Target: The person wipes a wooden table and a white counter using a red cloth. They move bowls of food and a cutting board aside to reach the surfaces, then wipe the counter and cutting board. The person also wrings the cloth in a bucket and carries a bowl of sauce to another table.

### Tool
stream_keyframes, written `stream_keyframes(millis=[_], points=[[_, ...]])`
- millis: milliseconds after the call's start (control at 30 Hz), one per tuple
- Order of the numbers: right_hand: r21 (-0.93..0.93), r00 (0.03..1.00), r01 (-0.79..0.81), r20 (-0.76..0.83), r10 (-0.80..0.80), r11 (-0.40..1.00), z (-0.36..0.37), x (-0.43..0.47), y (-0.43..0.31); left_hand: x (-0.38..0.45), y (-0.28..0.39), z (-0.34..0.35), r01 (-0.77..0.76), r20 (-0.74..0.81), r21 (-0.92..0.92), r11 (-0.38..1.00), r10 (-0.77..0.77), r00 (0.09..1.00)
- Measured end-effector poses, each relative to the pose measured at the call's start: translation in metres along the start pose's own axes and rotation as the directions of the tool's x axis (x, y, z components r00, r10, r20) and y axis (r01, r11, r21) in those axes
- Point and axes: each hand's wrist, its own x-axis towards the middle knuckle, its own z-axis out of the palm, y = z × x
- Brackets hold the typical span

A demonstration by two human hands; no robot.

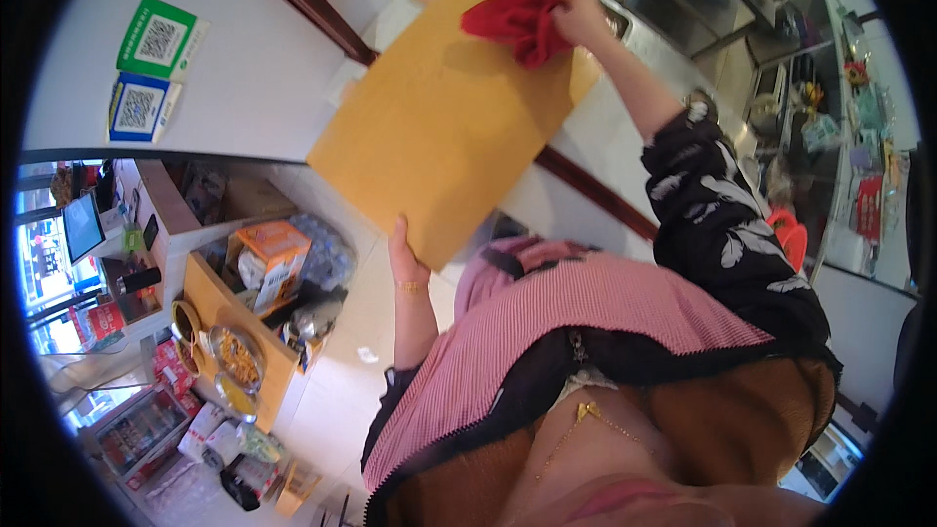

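Observation:
My left hand [408, 259] grips the near corner of a large, flat yellow board [446, 132]. Its thumb lies on the upper face, and the other fingers are hidden behind the board. The board is held tilted in front of my body. At its far right end, my right hand [580, 15] clutches a bunched red cloth [518, 15] against the surface. A shadow of the arm and cloth falls across the board. Behind the board, a pale counter surface [611, 106] shows in part.
A dark red wooden strip [596, 190] runs below the board. To the left, a wooden table [271, 359] bears bowls of food, beside an orange carton [274, 260]. Two printed code signs [157, 36] hang on the white wall. Metal shelving [787, 73] stands at right.

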Motion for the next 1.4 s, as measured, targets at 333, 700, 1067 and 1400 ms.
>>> stream_keyframes(millis=[333,700,1067,1400], points=[[-0.017,0.851,0.309,0.450,-0.269,0.951,0.087,-0.190,-0.218,0.013,0.000,-0.009,0.009,0.169,-0.072,0.997,0.003,0.986],[-0.247,0.996,-0.073,-0.073,0.057,0.966,0.016,-0.154,-0.012,0.027,0.008,-0.021,-0.042,0.132,-0.054,0.998,0.048,0.990],[0.258,0.921,-0.226,-0.256,0.292,0.939,-0.039,-0.203,-0.059,0.026,0.008,-0.009,-0.141,0.189,-0.166,0.976,0.172,0.967],[-0.002,0.903,-0.420,0.092,0.419,0.907,0.013,-0.196,-0.028,-0.042,0.001,0.016,-0.157,0.205,-0.207,0.966,0.199,0.958]])
